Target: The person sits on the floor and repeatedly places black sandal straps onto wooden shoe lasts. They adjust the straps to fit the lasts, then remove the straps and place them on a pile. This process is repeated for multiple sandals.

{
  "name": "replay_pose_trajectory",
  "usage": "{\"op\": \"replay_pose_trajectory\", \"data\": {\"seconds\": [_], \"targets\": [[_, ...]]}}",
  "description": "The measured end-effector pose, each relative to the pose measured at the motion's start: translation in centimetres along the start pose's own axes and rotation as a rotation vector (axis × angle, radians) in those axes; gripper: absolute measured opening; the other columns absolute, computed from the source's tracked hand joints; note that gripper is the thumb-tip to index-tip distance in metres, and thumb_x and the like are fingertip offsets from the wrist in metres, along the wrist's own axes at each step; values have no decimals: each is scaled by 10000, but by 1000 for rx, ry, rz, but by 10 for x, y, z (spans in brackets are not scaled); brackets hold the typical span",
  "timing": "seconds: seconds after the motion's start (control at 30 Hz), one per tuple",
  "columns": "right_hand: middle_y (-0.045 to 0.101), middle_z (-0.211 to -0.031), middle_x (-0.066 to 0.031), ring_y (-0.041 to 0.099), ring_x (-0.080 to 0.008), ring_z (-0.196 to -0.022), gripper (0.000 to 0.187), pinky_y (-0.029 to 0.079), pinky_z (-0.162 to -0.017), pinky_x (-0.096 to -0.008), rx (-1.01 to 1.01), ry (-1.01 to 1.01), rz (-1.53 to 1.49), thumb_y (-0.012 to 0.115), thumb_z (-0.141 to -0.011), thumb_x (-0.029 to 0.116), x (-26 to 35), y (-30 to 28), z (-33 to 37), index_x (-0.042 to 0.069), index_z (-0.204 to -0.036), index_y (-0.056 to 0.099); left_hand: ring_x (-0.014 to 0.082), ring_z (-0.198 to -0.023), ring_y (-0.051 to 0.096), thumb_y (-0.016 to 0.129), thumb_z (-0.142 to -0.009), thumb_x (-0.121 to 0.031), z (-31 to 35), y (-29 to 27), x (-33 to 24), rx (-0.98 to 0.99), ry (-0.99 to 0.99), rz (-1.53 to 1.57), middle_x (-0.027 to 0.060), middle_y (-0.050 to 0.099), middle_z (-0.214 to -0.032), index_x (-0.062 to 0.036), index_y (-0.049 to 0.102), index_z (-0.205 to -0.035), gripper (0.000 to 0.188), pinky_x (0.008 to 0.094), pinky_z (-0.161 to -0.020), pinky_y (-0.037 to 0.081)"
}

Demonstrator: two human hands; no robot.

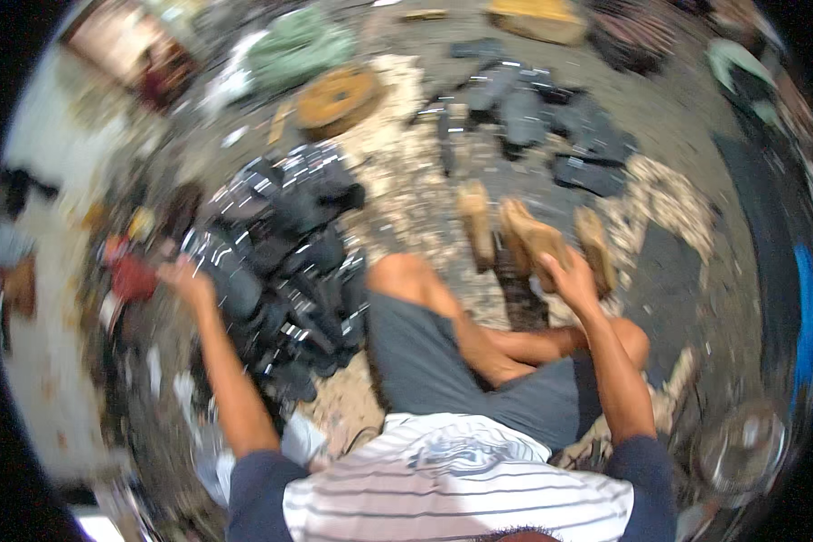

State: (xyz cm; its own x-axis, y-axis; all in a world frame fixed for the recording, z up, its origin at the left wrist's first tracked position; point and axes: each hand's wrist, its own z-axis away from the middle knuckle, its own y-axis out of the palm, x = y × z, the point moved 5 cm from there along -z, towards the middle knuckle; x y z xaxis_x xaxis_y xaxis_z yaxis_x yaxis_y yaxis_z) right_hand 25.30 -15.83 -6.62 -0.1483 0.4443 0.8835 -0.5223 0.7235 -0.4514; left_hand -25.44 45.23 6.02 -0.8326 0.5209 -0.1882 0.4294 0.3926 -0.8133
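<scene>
My right hand [571,278] is closed around a tan, foot-shaped shoe last [535,233] in front of my crossed legs. More tan shoe lasts [475,228] stand on either side of it. Out to the left, my left arm is stretched past a heap of shiny black shoe pieces [280,244]. My left hand [188,278] is beside a red item [134,275], whose kind I cannot make out. Motion blur smears the left fingers, so neither their pose nor any hold on something shows.
Dark flat shoe pieces [524,113] lie ahead on the floor. Behind the heap are a round brown disc [338,99] and a green bag [300,50]. A yellow block [538,20] sits far off. A clear round container [742,449] is at my right, a pale wall [45,352] at my left.
</scene>
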Motion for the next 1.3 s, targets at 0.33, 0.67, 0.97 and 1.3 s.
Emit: {"op": "replay_pose_trajectory", "data": {"seconds": [0.33,0.67,0.97,1.3], "targets": [[621,-751,-39,608,-182,-635,381,517,-588,-291,-489,408,-758,671,-934,425,-169,-28,-194,47,-982,680,387,-1420,356,511,-1035,-363,49,-45,-171,-243,190,43,262,381,-1519,9,376,-1490,603,486,-1184,246],[637,-1011,-152,608,-279,-817,456,510,-744,-436,-1032,664,-1064,739,-867,309,-207,-1,-276,-31,-1127,585,327,-1401,389,583,-968,-166,142,-3,-329,402,243,475,173,450,-1490,-1,587,-1294,365,455,-1157,297],[648,-921,-206,646,-323,-859,377,535,-739,-460,-876,270,-178,618,-927,325,-162,-156,-132,-37,-1033,612,339,-1272,527,652,-939,-218,195,55,-376,667,229,790,205,568,-1341,-17,608,-1274,393,410,-1104,388],[652,-998,-55,627,-202,-893,250,525,-768,-370,-202,120,-807,599,-947,277,16,-21,42,62,-1076,609,272,-1244,563,679,-946,-216,188,34,-450,966,159,1277,179,487,-1439,-62,447,-1439,566,355,-1019,483]]}}
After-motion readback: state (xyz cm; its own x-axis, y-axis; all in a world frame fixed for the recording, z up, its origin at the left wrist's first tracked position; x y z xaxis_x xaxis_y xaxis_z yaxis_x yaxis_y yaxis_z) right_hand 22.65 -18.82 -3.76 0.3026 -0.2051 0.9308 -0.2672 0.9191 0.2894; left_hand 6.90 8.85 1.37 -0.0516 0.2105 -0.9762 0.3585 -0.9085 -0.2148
